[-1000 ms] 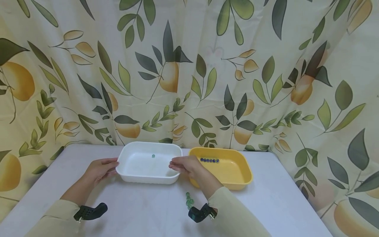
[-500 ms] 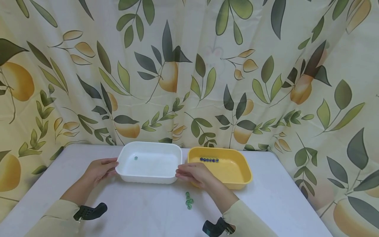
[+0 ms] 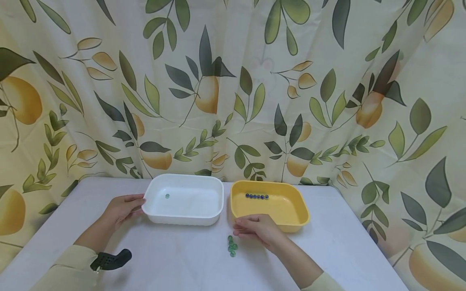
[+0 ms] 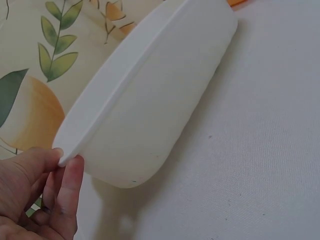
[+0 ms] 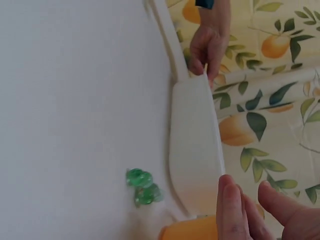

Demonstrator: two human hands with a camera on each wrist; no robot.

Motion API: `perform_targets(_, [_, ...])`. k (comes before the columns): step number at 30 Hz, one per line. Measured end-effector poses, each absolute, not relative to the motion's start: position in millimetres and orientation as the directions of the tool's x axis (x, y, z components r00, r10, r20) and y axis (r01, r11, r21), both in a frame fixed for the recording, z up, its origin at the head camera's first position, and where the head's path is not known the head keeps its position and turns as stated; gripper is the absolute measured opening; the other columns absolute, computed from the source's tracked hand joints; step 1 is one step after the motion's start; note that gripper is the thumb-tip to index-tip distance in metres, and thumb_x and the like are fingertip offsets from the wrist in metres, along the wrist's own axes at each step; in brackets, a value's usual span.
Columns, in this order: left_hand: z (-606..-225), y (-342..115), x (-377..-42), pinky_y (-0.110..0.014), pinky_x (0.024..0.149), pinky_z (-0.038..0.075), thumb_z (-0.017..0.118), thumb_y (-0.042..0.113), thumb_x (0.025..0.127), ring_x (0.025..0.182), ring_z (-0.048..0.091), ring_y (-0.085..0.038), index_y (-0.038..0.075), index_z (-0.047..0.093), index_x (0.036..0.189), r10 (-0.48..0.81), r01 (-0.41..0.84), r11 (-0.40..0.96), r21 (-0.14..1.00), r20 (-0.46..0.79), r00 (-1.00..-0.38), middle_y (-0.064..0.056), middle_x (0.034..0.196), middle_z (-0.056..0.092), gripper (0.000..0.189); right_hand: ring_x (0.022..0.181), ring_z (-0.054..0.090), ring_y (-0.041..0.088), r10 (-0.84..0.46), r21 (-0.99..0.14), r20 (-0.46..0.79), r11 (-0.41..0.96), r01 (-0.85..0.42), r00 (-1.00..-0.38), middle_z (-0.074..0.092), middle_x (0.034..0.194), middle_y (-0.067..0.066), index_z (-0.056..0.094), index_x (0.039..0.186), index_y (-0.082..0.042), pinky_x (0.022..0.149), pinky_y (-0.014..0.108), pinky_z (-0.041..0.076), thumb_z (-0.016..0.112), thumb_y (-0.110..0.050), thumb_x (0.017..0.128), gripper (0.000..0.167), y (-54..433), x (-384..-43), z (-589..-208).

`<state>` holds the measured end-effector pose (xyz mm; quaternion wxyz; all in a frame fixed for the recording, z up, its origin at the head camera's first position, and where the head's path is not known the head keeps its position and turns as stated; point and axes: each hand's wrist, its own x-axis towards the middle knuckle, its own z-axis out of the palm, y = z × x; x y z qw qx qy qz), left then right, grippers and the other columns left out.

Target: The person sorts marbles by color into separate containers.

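My left hand [image 3: 123,210] pinches the left rim of a white plastic tub [image 3: 185,220]; in the left wrist view, thumb and fingertips [image 4: 75,167] grip its edge. A single green glass marble [image 3: 167,196] lies inside, towards the tub's left. My right hand [image 3: 260,230] hovers in front of the yellow tub [image 3: 291,226], holding nothing, with thumb and fingers apart in the right wrist view. Just left of and below it, several green marbles [image 3: 231,247] lie clustered on the white cloth.
In the yellow tub sits a row of several dark blue marbles [image 3: 257,197]. The two tubs stand side by side at the back of the white-covered table [image 3: 174,258]. A fruit-patterned curtain [image 3: 255,101] hangs behind them.
My right hand has moved from the white tub's right side, right and towards me, near the green marbles. The marble inside the white tub has rolled left. The left hand stays put.
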<state>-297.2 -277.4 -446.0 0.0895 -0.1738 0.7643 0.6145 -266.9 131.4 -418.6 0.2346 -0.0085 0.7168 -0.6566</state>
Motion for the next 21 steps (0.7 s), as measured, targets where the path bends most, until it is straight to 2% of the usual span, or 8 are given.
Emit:
perform_targets(3, [-444.7,-276.6,-296.1,-0.025,0.077,0.060,0.066,0.018,0.096,0.076,0.068,-0.004,-0.010,0.045,0.140,-0.155,-0.371,0.163,0.914,-0.348,-0.925,-0.020,0.116,0.068,0.056,0.090,0.074,0.020,-0.327,-0.945,-0.327,0.139,0.297,-0.887,0.071,0.109,0.022,0.061,0.122,0.013,0.085,0.031,0.060,0.067,-0.019,0.094,0.043,140.9,-259.4,-422.7])
perform_targets(6, [-443.8,-276.2,-295.4,-0.026,0.076,0.060,0.066,0.016,0.095,0.074,0.068,-0.004,-0.010,0.045,0.139,-0.158,-0.369,0.152,0.917,-0.346,-0.925,-0.007,0.103,0.072,0.055,0.089,0.073,0.019,-0.327,-0.946,-0.322,0.138,0.293,-0.889,0.073,0.106,0.018,0.062,0.121,0.013,0.084,0.031,0.060,0.067,-0.017,0.095,0.040,148.4,-255.1,-429.4])
perform_targets(11, [-444.2,-277.2,-295.4,-0.026,0.076,0.060,0.065,0.017,0.095,0.074,0.067,-0.004,-0.010,0.045,0.139,-0.160,-0.372,0.159,0.915,-0.348,-0.924,-0.009,0.105,0.071,0.056,0.087,0.073,0.020,-0.306,-0.954,-0.282,0.194,0.230,-0.910,0.073,0.103,0.018,0.063,0.117,0.015,0.083,0.034,0.061,0.065,-0.013,0.095,0.036,153.2,-251.4,-442.9])
perform_targets(17, [-445.7,-277.5,-296.0,-0.027,0.077,0.060,0.066,0.018,0.095,0.073,0.068,-0.005,-0.010,0.045,0.139,-0.161,-0.375,0.146,0.915,-0.352,-0.922,-0.002,0.097,0.072,0.056,0.080,0.072,0.017,-0.267,-0.940,-0.246,0.300,0.163,-0.932,0.074,0.094,0.017,0.066,0.113,0.013,0.075,0.034,0.062,0.070,-0.012,0.090,0.034,150.3,-248.0,-457.3])
perform_targets(21, [-444.9,-276.7,-296.4,-0.027,0.077,0.060,0.066,0.019,0.095,0.074,0.068,-0.005,-0.009,0.045,0.139,-0.169,-0.378,0.160,0.912,-0.352,-0.921,-0.008,0.103,0.072,0.057,0.080,0.072,0.016,-0.253,-0.937,-0.229,0.319,0.143,-0.940,0.075,0.092,0.015,0.068,0.110,0.013,0.074,0.035,0.062,0.073,-0.009,0.088,0.031,147.4,-246.9,-464.6])
